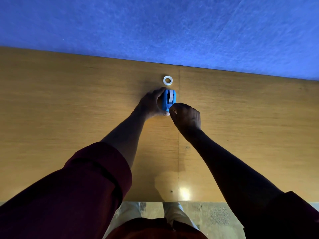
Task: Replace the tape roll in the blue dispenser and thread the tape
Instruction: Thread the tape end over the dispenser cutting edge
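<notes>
Office-type workstation. Indicated by wood-laminate desk (69,104) with a panel seam, blue fabric partition (155,26) against the far edge, speckled hard floor (212,216) below the near edge, and desktop tape dispenser (168,99).

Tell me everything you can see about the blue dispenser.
The dispenser is small, bright blue, plastic-looking, standing on the wooden table just nearer than a loose white tape ring. A pale tape strip runs along its top slot. The left hand grips its left side; the right hand pinches at its near end, seemingly the tape's end.
</notes>
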Available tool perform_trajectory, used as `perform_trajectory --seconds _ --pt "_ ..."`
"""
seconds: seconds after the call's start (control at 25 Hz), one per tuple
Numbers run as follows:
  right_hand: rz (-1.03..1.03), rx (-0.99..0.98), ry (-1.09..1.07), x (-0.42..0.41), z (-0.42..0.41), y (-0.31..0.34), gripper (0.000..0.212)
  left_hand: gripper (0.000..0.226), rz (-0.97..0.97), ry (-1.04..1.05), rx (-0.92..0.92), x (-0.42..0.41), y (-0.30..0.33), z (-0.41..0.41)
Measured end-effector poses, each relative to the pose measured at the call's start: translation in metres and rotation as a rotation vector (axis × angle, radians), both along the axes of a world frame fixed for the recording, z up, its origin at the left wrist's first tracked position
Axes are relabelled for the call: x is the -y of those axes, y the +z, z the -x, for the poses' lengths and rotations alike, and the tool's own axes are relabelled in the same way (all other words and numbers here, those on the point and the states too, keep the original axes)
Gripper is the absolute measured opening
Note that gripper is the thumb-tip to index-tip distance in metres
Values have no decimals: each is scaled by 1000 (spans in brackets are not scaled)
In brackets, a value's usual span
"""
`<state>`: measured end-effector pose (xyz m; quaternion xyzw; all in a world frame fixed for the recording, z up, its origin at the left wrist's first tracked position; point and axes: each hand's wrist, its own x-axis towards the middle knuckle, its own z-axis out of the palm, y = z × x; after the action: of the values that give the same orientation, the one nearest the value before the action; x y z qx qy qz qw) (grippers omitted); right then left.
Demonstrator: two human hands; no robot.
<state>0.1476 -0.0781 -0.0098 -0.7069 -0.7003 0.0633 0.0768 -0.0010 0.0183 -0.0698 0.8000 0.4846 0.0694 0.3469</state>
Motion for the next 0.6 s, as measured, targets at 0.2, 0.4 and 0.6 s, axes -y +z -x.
perform_trajectory --seconds 0.2,0.4,0.6 --pt "8 11 19 3 0 -7 14 111 -5 -11 11 -1 1 0" --pt "49 0 3 1 0 -13 16 111 -4 -11 21 -1 3 0" --pt "71 22 16 0 -2 -19 12 110 -13 -21 31 -1 1 0"
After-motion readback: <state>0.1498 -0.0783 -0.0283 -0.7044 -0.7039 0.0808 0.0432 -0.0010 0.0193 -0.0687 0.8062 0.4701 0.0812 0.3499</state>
